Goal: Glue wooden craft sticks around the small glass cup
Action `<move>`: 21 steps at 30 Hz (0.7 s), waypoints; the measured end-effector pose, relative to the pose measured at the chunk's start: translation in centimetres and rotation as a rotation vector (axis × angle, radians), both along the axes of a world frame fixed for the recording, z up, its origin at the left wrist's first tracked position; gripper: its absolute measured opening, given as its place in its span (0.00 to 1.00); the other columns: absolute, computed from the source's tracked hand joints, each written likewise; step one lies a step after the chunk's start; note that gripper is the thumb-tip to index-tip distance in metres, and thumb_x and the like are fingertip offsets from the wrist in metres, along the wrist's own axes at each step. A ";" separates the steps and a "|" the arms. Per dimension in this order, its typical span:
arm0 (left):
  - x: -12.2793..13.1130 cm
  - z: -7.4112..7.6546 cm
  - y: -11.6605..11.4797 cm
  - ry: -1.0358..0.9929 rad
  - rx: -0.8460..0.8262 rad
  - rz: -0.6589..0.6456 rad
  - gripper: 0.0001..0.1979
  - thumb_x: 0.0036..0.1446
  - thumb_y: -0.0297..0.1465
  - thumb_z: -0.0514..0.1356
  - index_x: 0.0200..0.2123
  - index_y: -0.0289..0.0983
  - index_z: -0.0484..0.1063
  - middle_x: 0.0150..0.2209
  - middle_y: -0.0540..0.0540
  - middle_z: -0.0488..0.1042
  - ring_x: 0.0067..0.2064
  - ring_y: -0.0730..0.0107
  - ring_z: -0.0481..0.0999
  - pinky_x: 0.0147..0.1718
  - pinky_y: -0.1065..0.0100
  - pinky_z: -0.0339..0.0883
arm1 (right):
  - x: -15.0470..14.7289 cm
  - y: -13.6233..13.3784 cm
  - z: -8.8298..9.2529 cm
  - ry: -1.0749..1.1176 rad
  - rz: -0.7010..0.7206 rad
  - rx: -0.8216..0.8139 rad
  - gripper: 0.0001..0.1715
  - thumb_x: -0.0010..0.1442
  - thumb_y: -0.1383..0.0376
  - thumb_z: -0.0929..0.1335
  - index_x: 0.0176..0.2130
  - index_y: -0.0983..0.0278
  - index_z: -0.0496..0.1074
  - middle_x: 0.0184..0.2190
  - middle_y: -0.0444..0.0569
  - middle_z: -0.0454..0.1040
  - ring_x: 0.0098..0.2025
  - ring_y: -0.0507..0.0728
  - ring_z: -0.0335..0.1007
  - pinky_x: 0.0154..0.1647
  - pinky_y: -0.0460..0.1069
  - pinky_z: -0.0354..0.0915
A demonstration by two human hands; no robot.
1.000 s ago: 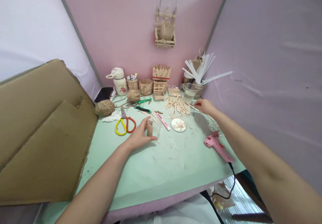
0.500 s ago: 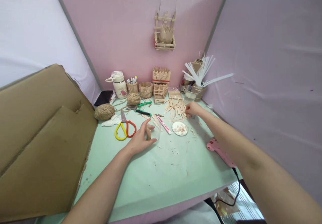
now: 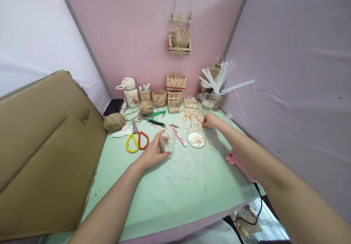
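Observation:
My left hand [image 3: 154, 149] is wrapped round a clear plastic cup [image 3: 170, 146] that has a piece of wooden stick on its near side. Close to that hand lie scissors [image 3: 143, 140] with one yellow and one red handle, and a pink-and-white utility knife [image 3: 179, 136]. Over on the right, the bent fingers of my right hand [image 3: 210, 120] pinch down at the edge of a pile of wooden craft sticks [image 3: 192, 118]. What sits between those fingertips is too small to make out. Just in front is a round white dish [image 3: 196, 140] with wood scraps in it.
A pink glue gun [image 3: 239, 166] with a black cord lies under my right forearm. Cardboard sheets [image 3: 49, 156] stand at the left. Twine balls [image 3: 114, 122], green-handled pliers [image 3: 157, 122], a white bottle [image 3: 130, 93] and a clear cup of liquid [image 3: 207, 105] line the back.
Both hands stay almost where they were. The right fingers shift very slightly at the edge of the stick pile.

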State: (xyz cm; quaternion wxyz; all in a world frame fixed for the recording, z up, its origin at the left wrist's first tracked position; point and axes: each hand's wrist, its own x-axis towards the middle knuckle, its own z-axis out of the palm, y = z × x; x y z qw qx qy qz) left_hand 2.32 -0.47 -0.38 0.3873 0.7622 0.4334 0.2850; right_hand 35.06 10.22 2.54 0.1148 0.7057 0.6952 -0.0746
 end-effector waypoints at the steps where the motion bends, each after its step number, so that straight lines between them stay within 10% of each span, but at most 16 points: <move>1: 0.0 0.0 0.0 0.001 -0.001 0.002 0.42 0.51 0.33 0.63 0.65 0.37 0.45 0.39 0.45 0.76 0.58 0.58 0.71 0.58 0.56 0.61 | -0.1 0.0 -0.1 0.000 -0.006 0.014 0.16 0.65 0.58 0.67 0.48 0.65 0.72 0.47 0.50 0.74 0.46 0.57 0.73 0.46 0.55 0.71; 12: 0.0 0.4 -0.3 -0.016 -0.030 -0.012 0.42 0.51 0.32 0.62 0.66 0.38 0.45 0.43 0.43 0.76 0.58 0.57 0.72 0.59 0.53 0.59 | 1.1 -2.7 1.3 0.080 -0.184 0.222 0.11 0.56 0.67 0.66 0.31 0.68 0.78 0.34 0.60 0.80 0.40 0.63 0.75 0.34 0.49 0.62; 21: -2.2 2.1 -0.1 -0.096 0.082 0.080 0.46 0.48 0.40 0.67 0.66 0.40 0.49 0.64 0.35 0.60 0.66 0.51 0.59 0.61 0.53 0.55 | 2.7 -13.3 3.3 0.385 -0.271 0.312 0.12 0.58 0.62 0.62 0.30 0.62 0.73 0.25 0.46 0.75 0.22 0.52 0.65 0.23 0.46 0.59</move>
